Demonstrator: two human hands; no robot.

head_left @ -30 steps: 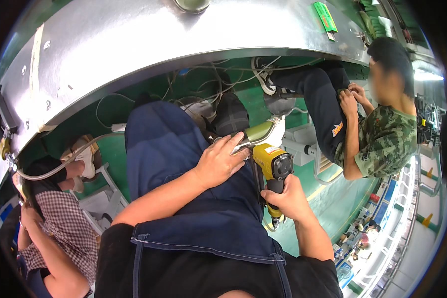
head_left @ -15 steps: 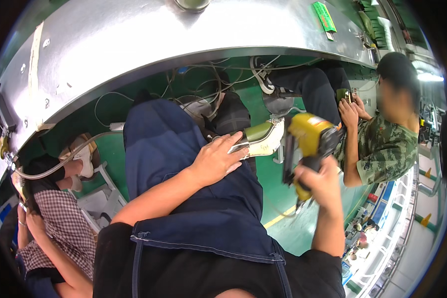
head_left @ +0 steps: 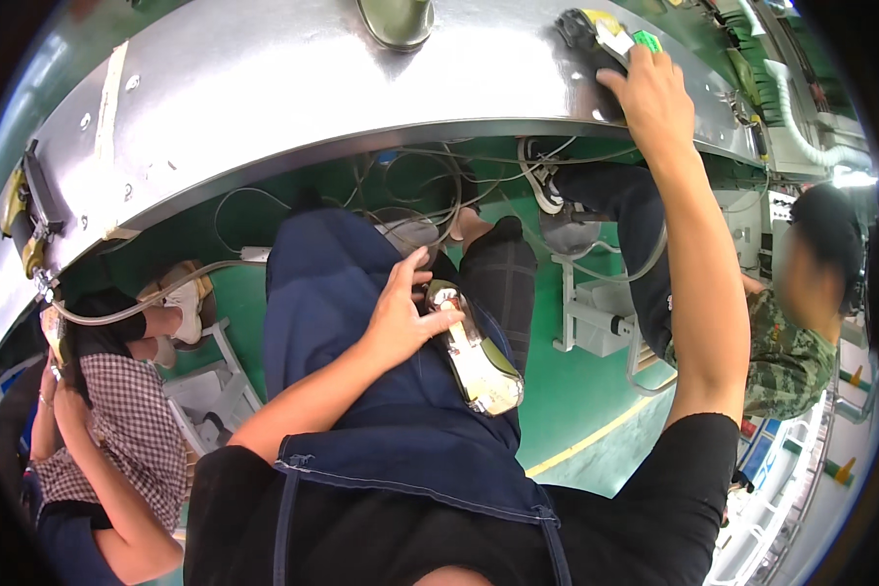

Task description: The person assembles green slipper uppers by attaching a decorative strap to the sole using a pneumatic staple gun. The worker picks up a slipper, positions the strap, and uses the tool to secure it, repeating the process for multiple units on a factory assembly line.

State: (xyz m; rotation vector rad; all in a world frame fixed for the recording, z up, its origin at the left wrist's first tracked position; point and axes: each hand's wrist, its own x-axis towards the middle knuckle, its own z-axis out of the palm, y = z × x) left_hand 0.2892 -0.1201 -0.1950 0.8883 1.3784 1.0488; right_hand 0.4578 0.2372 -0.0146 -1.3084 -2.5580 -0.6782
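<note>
Left grip, fingers spread apart, thumb on the olive-and-cream shoe lying on the navy apron; right grip at the yellow-and-black tool, whether clamped on it I cannot tell; beneath that tool, the metal tabletop.

Below the glossy metal table, matt cloth was seen in the apron, shine on the shoe.
</note>
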